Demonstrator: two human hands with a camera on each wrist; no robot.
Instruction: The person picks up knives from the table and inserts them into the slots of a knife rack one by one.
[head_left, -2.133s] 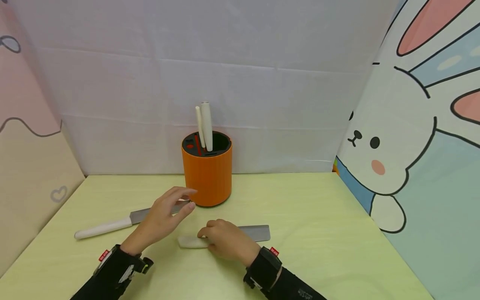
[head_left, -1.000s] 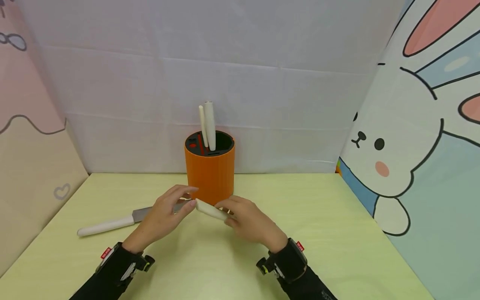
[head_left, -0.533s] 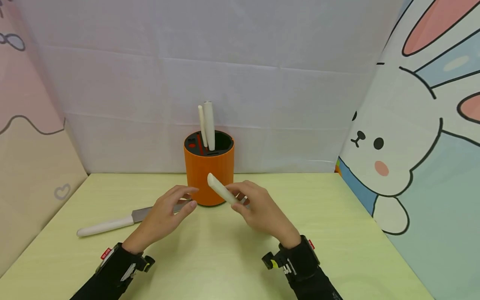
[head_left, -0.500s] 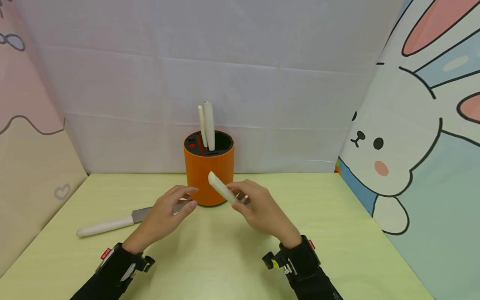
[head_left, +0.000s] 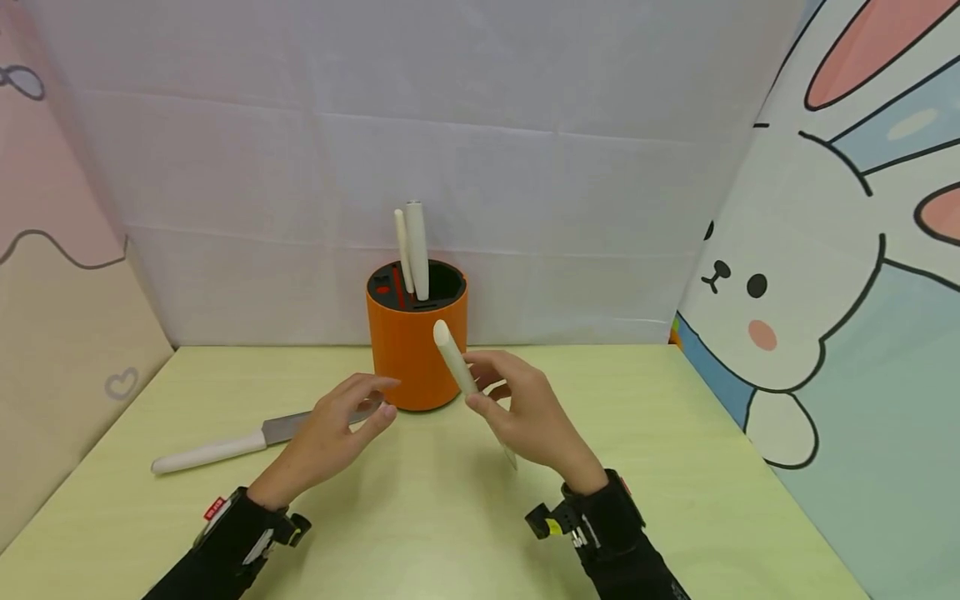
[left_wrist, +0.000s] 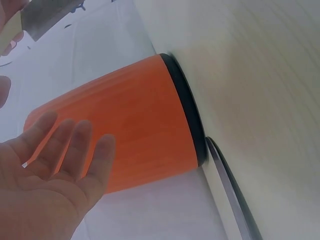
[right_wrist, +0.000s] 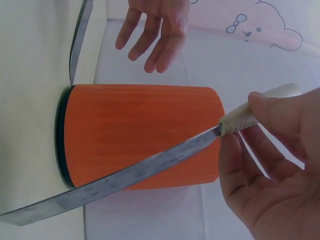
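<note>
My right hand [head_left: 521, 408] pinches a knife by its white handle [head_left: 453, 357] between thumb and fingers, off the table. The handle slants up toward the holder; the grey blade [right_wrist: 135, 170] points down, plain in the right wrist view but mostly hidden by the hand in the head view. An orange knife holder [head_left: 416, 358] with a black slotted top stands in front of both hands. Near its left base my left hand [head_left: 333, 433] hovers with relaxed, spread fingers, holding nothing. Under that hand lies a second knife [head_left: 210, 452], white-handled, its blade partly covered, its tip close to the holder's base.
Two white handles [head_left: 416, 250] stick up from the holder's top. The pale green table [head_left: 600, 467] ends at a white cloth backdrop [head_left: 570, 208]. A printed rabbit panel [head_left: 795, 292] closes the right side and a pink and cream panel [head_left: 67, 333] the left.
My right hand has picked the knife up from the table, moved right and up, and tilted its handle from flat toward upright. The left hand has barely moved.
</note>
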